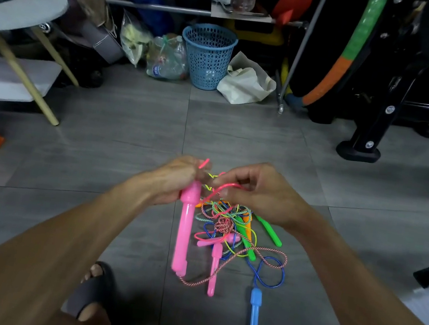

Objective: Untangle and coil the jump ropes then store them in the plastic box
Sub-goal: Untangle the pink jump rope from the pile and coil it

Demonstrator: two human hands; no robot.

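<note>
Item: pink handle (184, 231), gripped at its top in my left hand (176, 181), hanging clear to free its cord. Right hand (254, 191) pinched the pink cord (228, 186). Tangled ropes (228, 227) lay on the floor beneath both hands.

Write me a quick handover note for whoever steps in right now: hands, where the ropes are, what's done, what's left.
Left hand: grips the top of a pink handle, which hangs down.
Right hand: pinches the pink cord near that handle.
Tangle: the other ropes lie knotted on the floor under the hands, with a second pink handle, a blue handle and green handles sticking out.
Done: nothing coiled yet.
Left: free the pink rope, coil it, repeat for the rest, then box them. A plastic box may be the partly visible item at the right edge; I cannot confirm.
</note>
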